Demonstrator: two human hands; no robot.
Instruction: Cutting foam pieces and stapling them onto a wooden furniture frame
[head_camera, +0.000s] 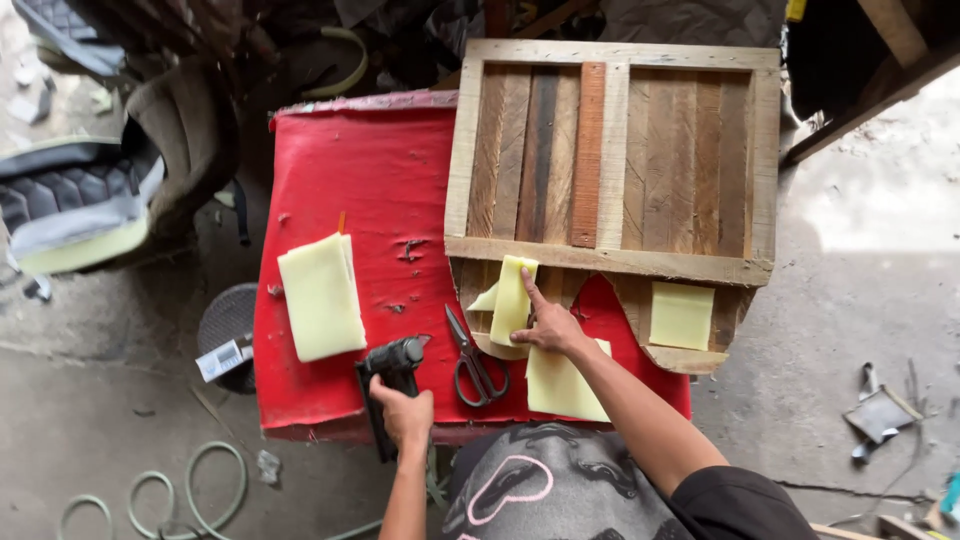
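wood frame (612, 160) rough, unfinished planks | foam strip (513, 298) i'm pressing: soft matt yellow | table cover (360, 200) red cloth, torn & fuzzy | scissors (472, 360) metal w/ black handles | stapler (392, 368) matt black

The left hand (405, 412) grips a black stapler (388, 372), and the tabletop (385, 175) under it is bright red — scuffed and torn in spots — with a pale yellow foam block (321, 296) lying just beyond that grip. The right hand (548, 325) presses a pale yellow foam strip (513, 298) against a wooden frame (612, 160) of mixed browns — light tan rails, dark weathered slats, one reddish-brown slat — and more pale yellow foam lies under the wrist (563, 385) and further to the right of that hand (681, 314). Between the two hands lie scissors (474, 362) with black handles and grey blades, while near the wearer a dark grey garment (545, 485) carries a pink looping outline pattern.
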